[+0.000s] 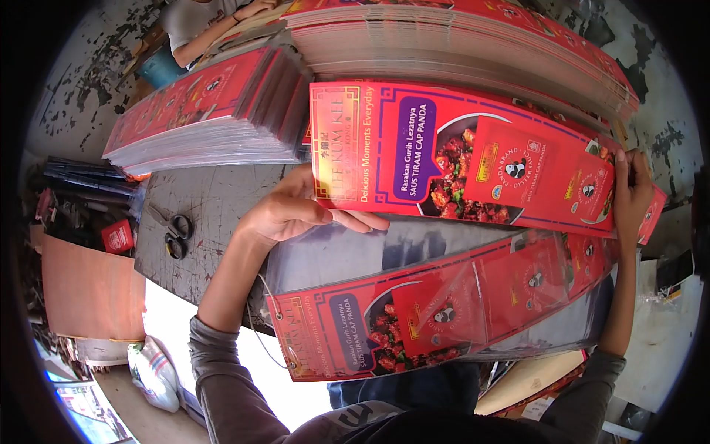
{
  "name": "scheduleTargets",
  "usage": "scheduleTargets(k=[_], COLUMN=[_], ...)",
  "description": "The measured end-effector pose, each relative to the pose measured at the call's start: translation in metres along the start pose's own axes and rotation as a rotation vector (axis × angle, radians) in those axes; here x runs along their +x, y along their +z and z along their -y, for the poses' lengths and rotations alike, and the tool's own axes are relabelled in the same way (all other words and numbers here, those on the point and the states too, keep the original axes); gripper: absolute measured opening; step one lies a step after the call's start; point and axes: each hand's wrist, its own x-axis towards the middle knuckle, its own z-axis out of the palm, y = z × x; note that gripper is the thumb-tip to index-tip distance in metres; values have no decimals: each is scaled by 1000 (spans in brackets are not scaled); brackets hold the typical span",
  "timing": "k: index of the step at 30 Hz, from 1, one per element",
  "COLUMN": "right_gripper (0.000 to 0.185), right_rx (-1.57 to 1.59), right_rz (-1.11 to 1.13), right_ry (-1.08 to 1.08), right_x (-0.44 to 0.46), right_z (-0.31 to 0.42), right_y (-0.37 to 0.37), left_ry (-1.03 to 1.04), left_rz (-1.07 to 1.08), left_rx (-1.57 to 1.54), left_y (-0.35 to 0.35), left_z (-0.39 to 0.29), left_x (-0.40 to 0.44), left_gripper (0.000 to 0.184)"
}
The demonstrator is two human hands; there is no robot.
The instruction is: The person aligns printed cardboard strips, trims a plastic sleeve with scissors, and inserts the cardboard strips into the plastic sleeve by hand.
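A long red printed card (451, 103) with a gold left end and pictures of food and sauce packets is held up between my two hands, slightly tilted. My left hand (285, 211) grips its lower left corner, fingers reaching underneath. At the right end, my right hand (634, 185) has its fingers over the card's face and edge. Below it, nearer my body, a similar red card (370, 355) lies with clear plastic (333, 248) around or over it. A small metal eyelet and a thin string (260, 325) show at that card's left end.
Behind the held card stands a long stack of red cards (444, 44). Another stack (207, 133) sits to the left. Black-handled scissors (176, 235) lie on the scratched dark tabletop (214, 200). Another person's arm (214, 37) shows at the top, near a blue bucket (159, 68).
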Motion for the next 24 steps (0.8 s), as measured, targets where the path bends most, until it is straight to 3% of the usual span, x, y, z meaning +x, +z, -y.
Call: scheduleTargets(k=[24], right_gripper=[24], right_rx=[60], right_rz=[20], right_ry=[17], right_x=[0], right_z=[-3], right_y=[2], left_ry=[6], left_rz=[11], left_rx=[8], left_y=[-1], left_z=[1], left_x=[-1], left_gripper=[64])
